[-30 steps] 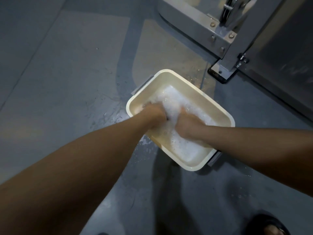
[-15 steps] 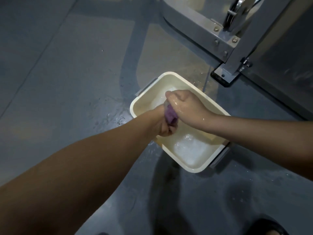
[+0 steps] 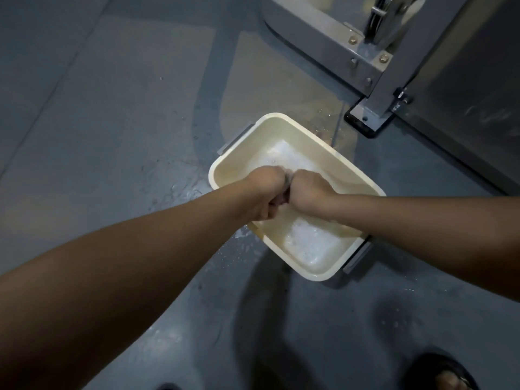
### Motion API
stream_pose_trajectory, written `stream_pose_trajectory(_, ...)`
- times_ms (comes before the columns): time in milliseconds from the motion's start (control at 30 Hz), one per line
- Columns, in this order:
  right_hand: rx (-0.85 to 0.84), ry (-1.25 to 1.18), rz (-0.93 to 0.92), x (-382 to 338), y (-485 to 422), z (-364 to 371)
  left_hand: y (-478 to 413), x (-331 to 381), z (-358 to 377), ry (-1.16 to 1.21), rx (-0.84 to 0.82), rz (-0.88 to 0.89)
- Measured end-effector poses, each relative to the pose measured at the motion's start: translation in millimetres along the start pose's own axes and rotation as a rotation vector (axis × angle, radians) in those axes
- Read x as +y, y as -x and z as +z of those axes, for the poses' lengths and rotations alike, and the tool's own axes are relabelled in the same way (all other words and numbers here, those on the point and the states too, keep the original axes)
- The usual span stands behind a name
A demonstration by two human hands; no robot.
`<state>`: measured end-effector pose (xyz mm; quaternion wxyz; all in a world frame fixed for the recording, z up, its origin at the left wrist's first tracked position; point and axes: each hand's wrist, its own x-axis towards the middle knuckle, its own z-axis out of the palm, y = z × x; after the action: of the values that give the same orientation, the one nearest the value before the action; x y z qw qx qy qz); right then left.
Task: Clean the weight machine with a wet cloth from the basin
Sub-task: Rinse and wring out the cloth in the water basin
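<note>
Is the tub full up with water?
No, only shallow. Soapy water covers just the bottom of the basin; its cream walls show bare above it.

Basin (image 3: 247, 156) cream, suds (image 3: 312, 243) white; floor (image 3: 112, 136) grey-blue; machine frame (image 3: 323, 32) grey w/ 2 brass-tone bolts (image 3: 352, 39); sandal (image 3: 439, 367) blk.

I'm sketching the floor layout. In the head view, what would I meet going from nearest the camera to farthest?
Sandal → basin → weight machine.
</note>
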<state>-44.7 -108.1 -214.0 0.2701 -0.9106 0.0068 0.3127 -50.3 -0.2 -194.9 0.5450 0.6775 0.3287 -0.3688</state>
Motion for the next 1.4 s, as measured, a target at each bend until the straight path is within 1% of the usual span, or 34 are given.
stream_pose_trajectory(67, -0.073, 0.023, 0.047, 3, 0, 3, 1, 4, -5, -0.198, 0.025, 0.092)
stream_pose_trajectory(100, -0.092, 0.019, 0.04, 6, 4, 4, -3, 7, -9, -0.272, 0.061, 0.126)
stream_pose_trajectory(200, -0.018, 0.111, -0.026, 24, 9, 3, -15, 13, -22, -0.382, 0.171, 0.171)
stream_pose_trajectory(267, -0.124, 0.148, -0.08, 34, 9, 0, -19, 10, -25, -0.42, 0.156, 0.176)
stream_pose_trajectory(333, -0.279, 0.067, -0.028, 40, 3, -2, -18, 5, -21, -0.521, 0.154, 0.191)
stream_pose_trajectory(367, -0.287, 0.068, 0.004, 41, 1, -2, -18, 4, -20, -0.587, 0.137, 0.185)
stream_pose_trajectory(400, -0.23, 0.072, 0.035, 44, -7, 0, -16, 5, -19, -0.667, 0.117, 0.183)
stream_pose_trajectory(467, -0.017, 0.003, 0.147, 44, -15, 4, -19, 5, -20, -0.734, 0.12, 0.172)
stream_pose_trajectory(500, 0.039, -0.031, 0.218, 41, -15, 8, -20, 5, -19, -0.717, 0.13, 0.156)
stream_pose_trajectory(533, 0.037, -0.042, 0.224, 38, -16, 13, -23, 5, -19, -0.701, 0.155, 0.153)
stream_pose_trajectory(567, -0.027, -0.077, 0.197, 30, -12, 16, -28, 4, -20, -0.651, 0.186, 0.143)
stream_pose_trajectory(633, -0.201, -0.178, 0.15, 17, -3, 28, -31, 4, -19, -0.522, 0.166, 0.112)
stream_pose_trajectory(667, -0.269, -0.281, 0.148, 12, 0, 31, -31, 6, -18, -0.464, 0.155, 0.097)
stream_pose_trajectory(700, -0.294, -0.395, 0.121, 5, 6, 29, -31, 7, -17, -0.416, 0.15, 0.091)
stream_pose_trajectory(767, -0.259, -0.591, 0.093, -7, 15, 20, -26, 9, -20, -0.269, 0.09, 0.038)
stream_pose_trajectory(800, -0.218, -0.649, 0.078, -13, 18, 11, -20, 9, -21, -0.169, 0.058, 0.018)
stream_pose_trajectory(833, -0.171, -0.661, 0.025, -19, 23, 2, -13, 9, -21, -0.088, 0.022, 0.015)
stream_pose_trajectory(933, 0.029, -0.578, -0.237, -31, 38, -24, -3, 7, -13, 0.027, -0.022, -0.009)
stream_pose_trajectory(967, 0.075, -0.519, -0.293, -30, 37, -28, 1, 6, -9, 0.071, -0.031, -0.025)
stream_pose_trajectory(1033, 0.152, -0.297, -0.285, -24, 27, -26, 2, 4, 0, 0.166, -0.024, -0.05)
stream_pose_trajectory(1100, 0.231, -0.096, -0.209, -14, 7, -20, 6, 7, 6, 0.294, -0.042, -0.092)
stream_pose_trajectory(1133, 0.269, -0.052, -0.15, -11, -1, -18, 5, 9, 7, 0.369, -0.048, -0.113)
stream_pose_trajectory(1200, 0.331, -0.02, -0.067, -10, -4, -10, 3, 13, 4, 0.424, -0.001, -0.138)
stream_pose_trajectory(1233, 0.363, -0.018, -0.112, -12, 4, -5, 4, 14, 2, 0.444, 0.013, -0.117)
stream_pose_trajectory(1267, 0.401, -0.02, -0.219, -15, 16, 1, 3, 15, -2, 0.433, 0.013, -0.086)
stream_pose_trajectory(1333, 0.448, 0.031, -0.447, -23, 39, 6, 5, 14, -10, 0.329, 0.023, -0.04)
stream_pose_trajectory(1367, 0.429, 0.049, -0.478, -24, 44, 2, 8, 12, -13, 0.32, 0.023, -0.046)
stream_pose_trajectory(1400, 0.369, 0.063, -0.421, -22, 40, -4, 8, 11, -16, 0.356, -0.002, -0.087)
